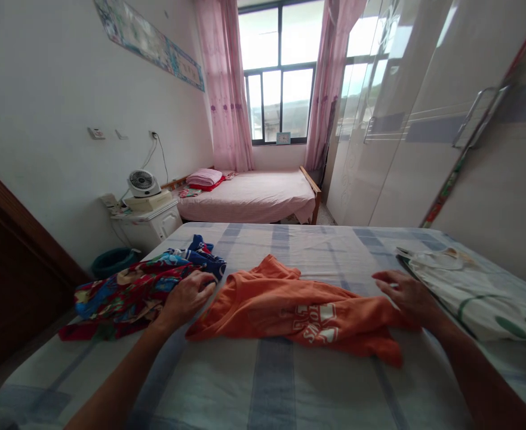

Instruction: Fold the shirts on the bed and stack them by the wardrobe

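You are working on the orange shirt [298,307], which is lying crumpled across the middle of the bed [263,388], its white print facing up and its cloth bunching in folds. Your left hand [186,297] is resting at the shirt's left end, where that end is meeting the red and blue patterned clothes [123,295] piled just to the left of it. The left fingers [205,279] are lying loosely together and bending a little over the cloth. Whether they are pinching the shirt's edge or only touching it, I cannot tell. Your right hand [406,294] is lying palm down on the shirt's right end, its fingers [383,276] slightly spread and pressing flat, gripping nothing. Just to the right of the shirt, a white garment with green marks [477,295] is lying flat.

By the look of it, you are laying the shirt out and have not yet got it smooth: both ends are under your hands, but the middle is wrinkling. A next move is calling for a firm hold on each end and a pull outward, away from the shirt's centre. It also means freeing the left end from the patterned clothes without dragging them along.
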### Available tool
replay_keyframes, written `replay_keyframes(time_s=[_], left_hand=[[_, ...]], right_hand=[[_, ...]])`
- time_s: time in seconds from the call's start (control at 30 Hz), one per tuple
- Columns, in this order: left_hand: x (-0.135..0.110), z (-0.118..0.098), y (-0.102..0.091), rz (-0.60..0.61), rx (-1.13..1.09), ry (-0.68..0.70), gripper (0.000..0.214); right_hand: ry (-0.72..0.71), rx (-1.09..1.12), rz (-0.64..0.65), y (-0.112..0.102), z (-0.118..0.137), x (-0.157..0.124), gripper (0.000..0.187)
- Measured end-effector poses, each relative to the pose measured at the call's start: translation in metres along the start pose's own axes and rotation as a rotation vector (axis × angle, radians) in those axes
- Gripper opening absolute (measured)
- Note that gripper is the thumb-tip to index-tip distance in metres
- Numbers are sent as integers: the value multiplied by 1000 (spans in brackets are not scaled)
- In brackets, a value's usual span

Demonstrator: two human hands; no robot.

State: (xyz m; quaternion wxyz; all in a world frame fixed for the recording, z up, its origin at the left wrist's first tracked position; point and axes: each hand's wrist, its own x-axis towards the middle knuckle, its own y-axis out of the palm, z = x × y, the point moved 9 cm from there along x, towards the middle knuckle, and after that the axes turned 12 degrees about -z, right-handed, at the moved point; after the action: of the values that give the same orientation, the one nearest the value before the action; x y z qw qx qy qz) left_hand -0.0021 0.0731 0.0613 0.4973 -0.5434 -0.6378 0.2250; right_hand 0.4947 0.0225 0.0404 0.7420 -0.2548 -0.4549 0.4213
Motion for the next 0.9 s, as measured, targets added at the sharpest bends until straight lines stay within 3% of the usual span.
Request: replay_keyframes(time_s=[0.07,0.17,0.23,0.3,0.37,0.5,0.6,0.7,0.8,0.9], left_hand=[[11,-9,13,-54,-38,56,39],[24,-23,39,-6,-83,87,45],[27,-30,56,79,-113,76,41],[25,-38,60,135,-149,73,27],[18,-48,46,126,-227,95,18],[2,-57,-15,93,-613,0,21],[8,-56,-53,55,-863,-175,28],[44,-62,-62,-48,-913,-192,32],[90,-61,-45,-234,-805,-122,39],[111,-41,-4,-245,-548,-168,51]], right_hand=[[-20,40,143,23,14,-6,36],[-76,-27,299,46,31,-16,30],[-109,-82,343,48,38,-21,21],[-129,-71,365,40,46,-25,16],[-120,21,391,21,52,-31,19],[50,323,445,-32,43,-41,29],[172,430,350,-63,32,-23,31],[146,359,117,-72,38,26,29],[34,129,-165,-67,52,73,27],[-45,-39,-302,-50,57,85,32]])
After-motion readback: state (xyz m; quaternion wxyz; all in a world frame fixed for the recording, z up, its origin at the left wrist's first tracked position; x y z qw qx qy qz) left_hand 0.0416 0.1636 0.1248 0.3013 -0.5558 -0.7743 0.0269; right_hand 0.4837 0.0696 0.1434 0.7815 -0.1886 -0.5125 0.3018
